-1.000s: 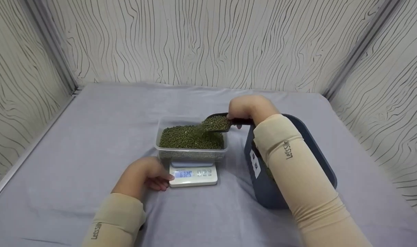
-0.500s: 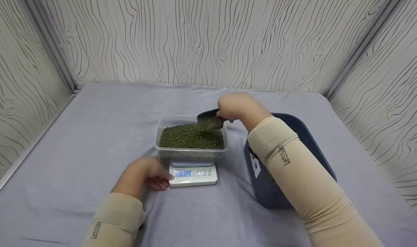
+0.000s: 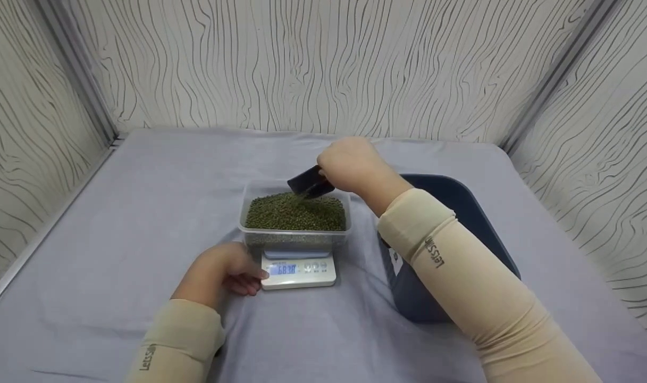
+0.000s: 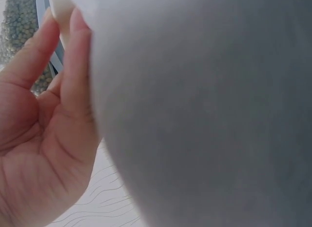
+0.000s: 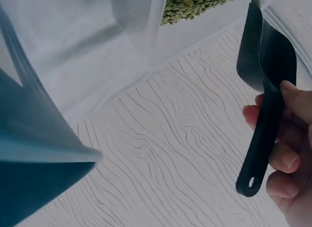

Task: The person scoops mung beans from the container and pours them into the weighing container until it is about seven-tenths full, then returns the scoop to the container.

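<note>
My right hand (image 3: 350, 164) grips a black scoop (image 5: 267, 139) by its handle. The scoop is tipped over a clear plastic container (image 3: 294, 240), and a few green beans trickle from its lip. Small green beans, which look like mung beans (image 3: 296, 217), are heaped inside. Under the container stands a white digital kitchen scale (image 3: 318, 279) with a lit display reading about 683.8. My left hand (image 3: 228, 267) pinches the scale's front left edge between thumb and finger; the left wrist view shows this hand (image 4: 48, 134) up close.
To the right, a dark blue bin (image 3: 416, 303) with a white label stands partly under my right forearm. A grey-lilac cloth (image 3: 158, 213) covers the table. Wood-grain patterned panels (image 3: 302, 69) enclose the back and sides.
My right hand has moved left and turned the scoop over, emptying its beans into the container. The display has gone from about 632.5 to about 683.8. My left hand stays put.
</note>
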Demonstrator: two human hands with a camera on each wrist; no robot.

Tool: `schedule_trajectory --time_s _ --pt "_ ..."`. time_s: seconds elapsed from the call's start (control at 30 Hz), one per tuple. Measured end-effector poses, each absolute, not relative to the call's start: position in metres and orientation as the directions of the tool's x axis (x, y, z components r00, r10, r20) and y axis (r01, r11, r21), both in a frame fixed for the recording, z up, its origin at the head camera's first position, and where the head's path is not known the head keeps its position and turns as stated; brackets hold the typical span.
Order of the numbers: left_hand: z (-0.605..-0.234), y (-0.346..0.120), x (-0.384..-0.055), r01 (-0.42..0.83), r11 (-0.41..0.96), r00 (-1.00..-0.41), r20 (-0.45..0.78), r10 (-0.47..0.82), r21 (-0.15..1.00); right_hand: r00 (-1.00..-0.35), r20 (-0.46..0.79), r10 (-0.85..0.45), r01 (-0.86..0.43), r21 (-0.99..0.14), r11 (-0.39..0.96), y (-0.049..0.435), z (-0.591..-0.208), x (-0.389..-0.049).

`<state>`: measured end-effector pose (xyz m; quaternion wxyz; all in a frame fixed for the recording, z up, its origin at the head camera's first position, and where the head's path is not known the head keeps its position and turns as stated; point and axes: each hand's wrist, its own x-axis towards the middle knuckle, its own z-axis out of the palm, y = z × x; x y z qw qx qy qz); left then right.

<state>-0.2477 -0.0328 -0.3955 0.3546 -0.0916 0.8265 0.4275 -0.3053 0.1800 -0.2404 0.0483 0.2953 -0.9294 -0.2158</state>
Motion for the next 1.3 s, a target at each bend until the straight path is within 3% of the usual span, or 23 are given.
schedule_trajectory --time_s 0.47,0.93,1.07,1.3 --pt "-0.395 -0.033 -0.248 -0.469 0.619 -0.723 -0.677 0.140 0.630 -0.793 0.012 -0.609 -0.531 0.477 0.700 0.179 -0.243 -0.304" --pt "-0.397 -0.033 -0.248 -0.470 0.605 -0.727 -0.670 0.148 0.643 -0.823 -0.015 -0.568 -0.523 0.409 0.748 0.188 -0.243 -0.306" --pt "-0.396 -0.033 -0.248 -0.468 0.608 -0.728 -0.670 0.148 0.642 -0.832 -0.017 -0.555 -0.529 0.328 0.783 0.194 -0.241 -0.307" --pt "-0.395 -0.033 -0.247 -0.464 0.615 -0.729 -0.670 0.144 0.637 -0.855 -0.076 -0.514 -0.518 0.068 0.852 0.213 -0.236 -0.315"
